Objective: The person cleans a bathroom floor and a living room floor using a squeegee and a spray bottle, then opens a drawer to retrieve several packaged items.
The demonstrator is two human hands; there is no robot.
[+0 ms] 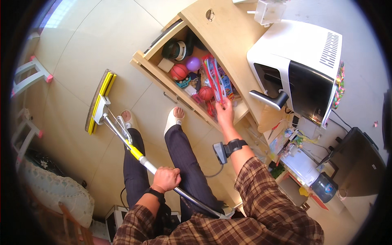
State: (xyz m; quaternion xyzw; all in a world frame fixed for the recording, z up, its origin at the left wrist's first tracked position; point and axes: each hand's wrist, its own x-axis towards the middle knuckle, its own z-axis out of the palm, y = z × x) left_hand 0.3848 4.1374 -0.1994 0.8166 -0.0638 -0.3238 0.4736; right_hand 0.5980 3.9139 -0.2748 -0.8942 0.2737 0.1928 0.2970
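My left hand (166, 179) is wrapped round the metal handle of a sponge mop (148, 165). Its yellow-framed head (101, 102) rests on the floor at the left, and the handle slopes up towards my waist. With my right hand (224, 111) I reach to the open drawer (153, 77), fingers closed on the near end of a clear plastic pouch with red edging (212, 75). Around the pouch lie a red ball (179, 72), a purple ball (193, 63), a small basketball (206, 93) and a teal toy car (183, 82). My fingertips are partly hidden.
A wooden cabinet (228, 30) holds the drawer, which juts out in front of my feet. To the right stand a white and black appliance (298, 65), a dark screen (354, 163) and a large water bottle (324, 188). Pale stool legs (32, 75) are at far left.
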